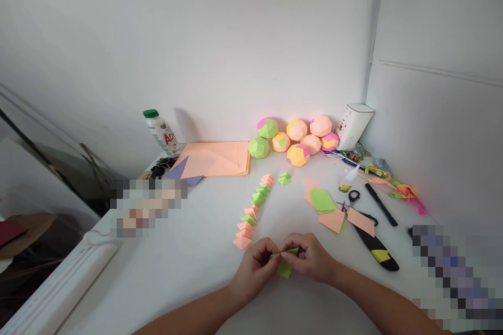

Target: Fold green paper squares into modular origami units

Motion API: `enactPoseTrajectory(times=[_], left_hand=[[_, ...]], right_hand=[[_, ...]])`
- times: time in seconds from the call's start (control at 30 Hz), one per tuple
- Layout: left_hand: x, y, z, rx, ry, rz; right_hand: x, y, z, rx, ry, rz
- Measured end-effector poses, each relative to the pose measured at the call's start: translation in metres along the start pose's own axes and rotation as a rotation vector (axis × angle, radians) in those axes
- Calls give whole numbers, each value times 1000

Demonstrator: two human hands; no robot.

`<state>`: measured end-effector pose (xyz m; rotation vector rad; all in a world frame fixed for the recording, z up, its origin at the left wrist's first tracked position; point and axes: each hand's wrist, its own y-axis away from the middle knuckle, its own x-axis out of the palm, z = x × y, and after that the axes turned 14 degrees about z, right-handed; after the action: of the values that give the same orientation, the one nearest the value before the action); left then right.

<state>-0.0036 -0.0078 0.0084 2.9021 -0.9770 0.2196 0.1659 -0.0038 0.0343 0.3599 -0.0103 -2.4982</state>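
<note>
A small piece of green paper [284, 270] is pinched between both hands low in the middle of the head view. My left hand [257, 267] grips its left side, thumb and fingers pressed together. On the opposite side, my right hand [308, 257] holds it the same way, and the fingertips almost meet along its top. Just beyond my left hand runs a slanting row of folded paper units [250, 212] in peach and green. Two more green folded units [284, 178] stand apart to the right of the row. Fingers hide part of the held paper.
Peach and green paper pieces [322, 200], scissors [354, 197], a cutter [379, 251], a black pen [381, 204] and a glue bottle [348, 180] lie at right. Paper balls [297, 155], paper sheets [214, 159], a white bottle [163, 133] and a white container [353, 125] line the wall.
</note>
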Motion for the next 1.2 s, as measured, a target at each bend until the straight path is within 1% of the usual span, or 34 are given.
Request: enactPoseTrajectory(times=[0.1, 0.23, 0.33, 0.47, 0.53, 0.6, 0.7, 0.77, 0.93, 1.03, 1.1, 1.2], left_hand=[[0, 0, 0, 9, -86, -4], [0, 2, 0, 17, -122, -5], [-1, 3, 0, 2, -42, -31], [-3, 1, 0, -12, 69, -71], [-3, 0, 0, -21, 92, -89], [-3, 0, -1, -27, 113, -87], [-3, 0, 0, -26, 137, -60], [-3, 0, 1, -31, 127, -45], [-3, 1, 1, -28, 92, -18], [-2, 1, 2, -12, 137, -42], [-2, 1, 3, -22, 182, -68], [-1, 0, 4, -32, 217, -85]], right_hand=[[3, 0, -5, -6, 48, 1], [2, 2, -10, 40, 79, 14], [-9, 2, -9, 59, 58, 15], [-28, 1, -1, 67, -23, -42], [-31, 1, 1, 58, -68, -63], [-27, 0, 0, 38, -75, -39], [-17, 0, -3, 21, -51, 92], [-11, 0, -4, 18, -22, 107], [-11, 1, -3, 2, 75, 79], [-15, 2, -2, 10, 88, 54], [-16, 2, -2, 15, 26, 39], [-16, 1, -5, 24, -142, 35]])
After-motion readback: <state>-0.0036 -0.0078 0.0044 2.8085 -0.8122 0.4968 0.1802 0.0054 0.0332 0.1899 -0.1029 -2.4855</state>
